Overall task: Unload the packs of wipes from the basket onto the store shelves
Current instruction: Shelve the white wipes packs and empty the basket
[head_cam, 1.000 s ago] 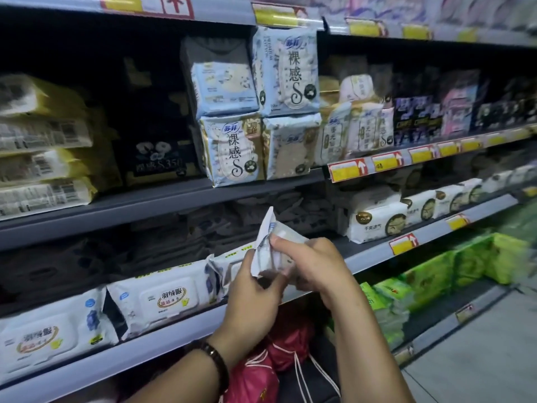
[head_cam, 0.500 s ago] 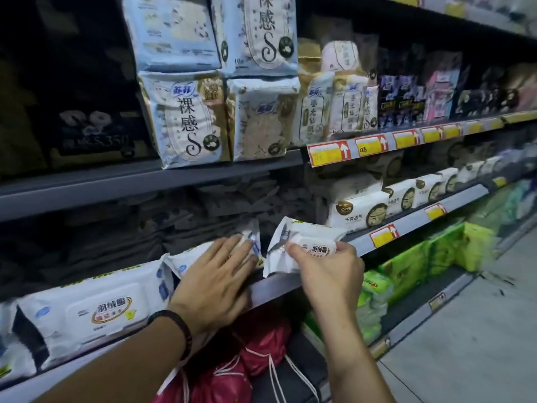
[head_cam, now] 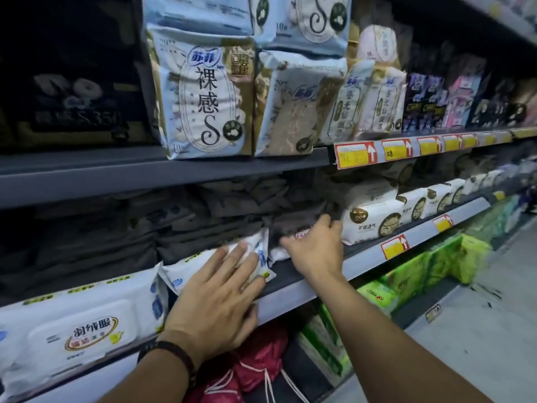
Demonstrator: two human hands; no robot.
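Head view: the small pack (head_cam: 277, 253) of wipes is held under the right grip (head_cam: 316, 253), with the thumb along its near edge and the fingers curled over its far end, so most of it is hidden. It is set on the shelf (head_cam: 363, 258), in the gap between the neighbouring pack (head_cam: 186, 269) and the tissue pack (head_cam: 369, 219). Its long axis appears to be laid along the shelf front. The remaining push is judged to be straight back, away from the wrist, and the right grip is the nearer one. The left grip (head_cam: 215, 302) is spread flat and pressed on the neighbouring pack. Compared with half a second earlier, the small pack has been carried from the shelf lip in over the deck, while the left grip is unchanged.
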